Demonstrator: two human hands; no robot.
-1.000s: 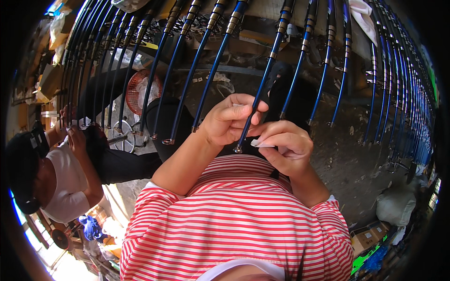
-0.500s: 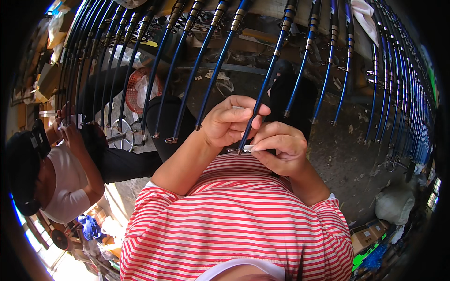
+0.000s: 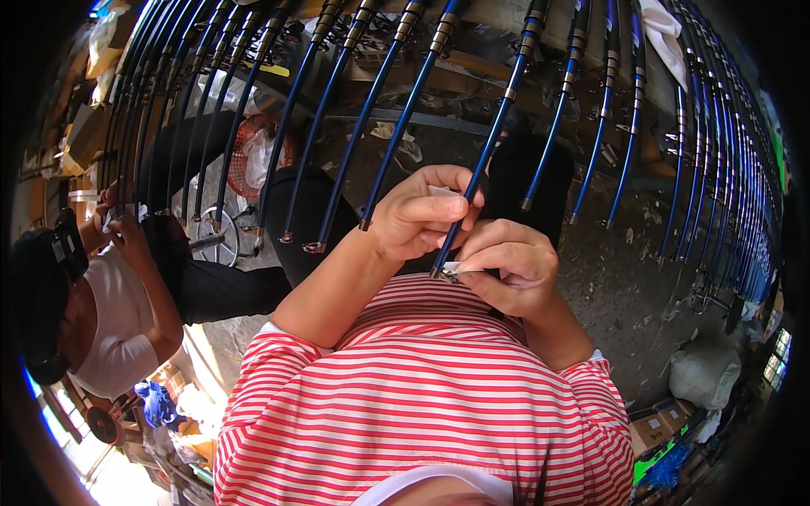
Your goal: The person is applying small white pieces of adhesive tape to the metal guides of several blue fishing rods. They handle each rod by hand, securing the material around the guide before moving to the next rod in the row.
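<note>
Between my hands hangs a blue fishing rod, its lower end slanting toward my chest. My left hand is closed around the rod a little above that end, with the fingers partly behind it. A small white scrap shows between its thumb and forefinger. My right hand pinches a thin white piece, paper or cloth, against the rod's end beside the small metal fitting. Right fingertips hide part of that piece.
Several more blue rods hang in a row left and right. To the left a co-worker sits handling rod ends. A red basket stands beyond a wheel. A pale sack and cardboard boxes lie at right.
The rods have shifted slightly right in view. My left thumb has moved over the rod, and a white scrap now shows by it. My right hand keeps its pinch at the rod end.
</note>
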